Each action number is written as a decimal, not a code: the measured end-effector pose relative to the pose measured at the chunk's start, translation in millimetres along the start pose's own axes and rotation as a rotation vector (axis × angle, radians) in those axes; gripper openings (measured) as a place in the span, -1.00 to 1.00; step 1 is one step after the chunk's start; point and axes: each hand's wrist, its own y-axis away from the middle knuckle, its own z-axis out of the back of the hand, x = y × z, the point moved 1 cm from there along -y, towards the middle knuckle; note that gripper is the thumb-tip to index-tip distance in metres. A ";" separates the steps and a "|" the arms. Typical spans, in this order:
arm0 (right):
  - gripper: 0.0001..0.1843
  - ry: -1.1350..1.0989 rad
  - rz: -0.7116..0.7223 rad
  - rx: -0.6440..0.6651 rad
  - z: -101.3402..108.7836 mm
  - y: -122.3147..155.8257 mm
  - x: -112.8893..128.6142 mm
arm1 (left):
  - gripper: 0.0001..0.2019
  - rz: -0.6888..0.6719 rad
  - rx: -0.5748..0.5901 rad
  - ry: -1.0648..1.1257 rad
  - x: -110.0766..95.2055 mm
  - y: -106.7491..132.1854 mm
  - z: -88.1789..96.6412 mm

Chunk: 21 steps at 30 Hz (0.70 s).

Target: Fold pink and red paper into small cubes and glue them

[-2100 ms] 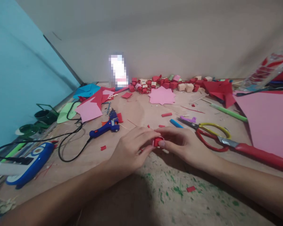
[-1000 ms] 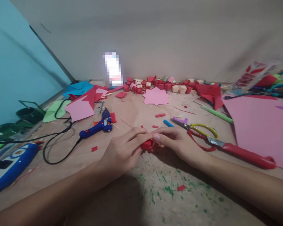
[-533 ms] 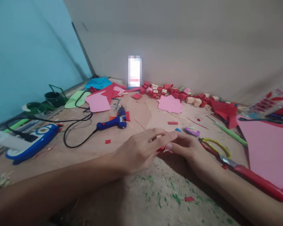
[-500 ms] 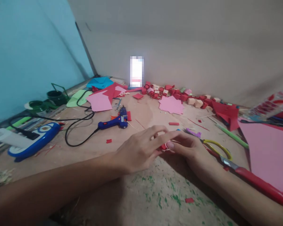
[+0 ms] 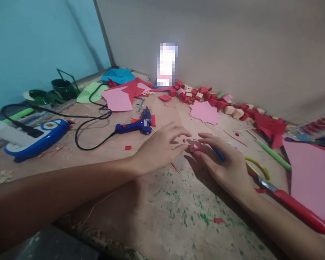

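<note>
Near the middle of the table my left hand [image 5: 165, 144] is held with its fingers stretched out and apart, nothing gripped in it. Facing it is my right hand [image 5: 226, 164], whose thumb and fingertips close around a small pink paper piece [image 5: 194, 146]. The tip of my left thumb is close to that piece; whether it touches I cannot tell. A tiny red scrap [image 5: 184, 140] shows between the two hands. Beneath and beside my right hand lie yellow-handled scissors [image 5: 260, 167], partly covered, and a red-handled cutting tool [image 5: 300, 207].
A blue glue gun [image 5: 137, 125] with a black cord lies to the left, near a blue-and-white power strip [image 5: 40, 139]. Small red and cream paper boxes [image 5: 213, 103] line the wall beside a lit phone [image 5: 166, 65]. Pink sheets [image 5: 311, 177] lie at the right.
My hands have moved apart from the small red, pink and cream paper work they both held. My left fingers have opened. The view has shifted, showing more of the table's front edge.
</note>
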 end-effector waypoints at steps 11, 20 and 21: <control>-0.63 0.055 0.061 -0.037 0.3 4.6 -2.5 | -0.80 0.070 -0.035 -0.025 3.7 -0.5 0.6; -0.70 0.162 0.123 -0.011 -0.6 3.9 -2.5 | -0.85 0.061 -0.017 -0.046 -0.1 -0.1 1.4; -0.69 0.165 0.129 -0.013 -1.0 3.9 -2.7 | -0.85 0.062 -0.014 -0.047 -0.4 -0.2 1.3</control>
